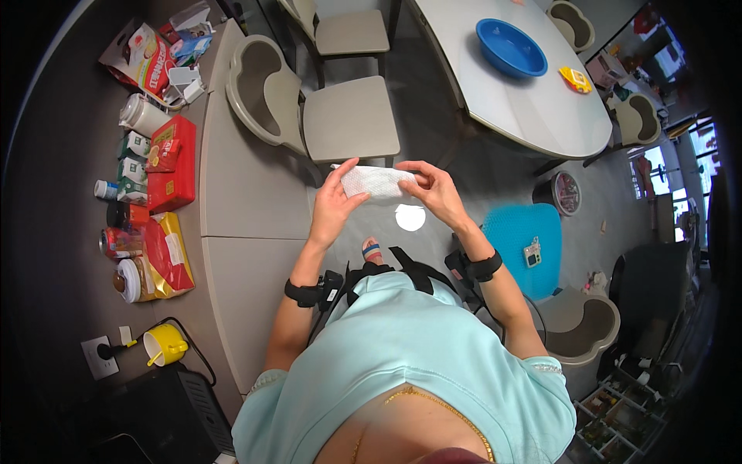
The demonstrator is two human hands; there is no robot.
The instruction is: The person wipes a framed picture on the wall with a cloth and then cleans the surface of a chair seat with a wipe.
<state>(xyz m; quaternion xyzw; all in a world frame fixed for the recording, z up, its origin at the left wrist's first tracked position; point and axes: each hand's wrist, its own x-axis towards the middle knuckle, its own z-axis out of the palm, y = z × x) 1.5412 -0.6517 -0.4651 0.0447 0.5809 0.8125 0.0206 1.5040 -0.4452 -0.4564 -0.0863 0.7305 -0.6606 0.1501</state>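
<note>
A white textured wipe or paper towel [377, 182], folded into a narrow strip, is stretched between my two hands in front of my body. My left hand [334, 209] pinches its left end between thumb and fingers. At the other end, my right hand [436, 192] grips it with the thumb in front and the fingers behind. Below the strip, grey floor shows, with a bright round reflection and one of my sandalled feet [372, 250].
To the left, a counter holds food packages, a red box [174, 168], a yellow mug [165, 344] and a black appliance [174, 412]. Ahead stand chairs [351, 119] and a white table [510, 110] bearing a blue basin [510, 49] and a yellow packet [575, 80]. A phone [532, 253] lies on a blue seat cushion [516, 226].
</note>
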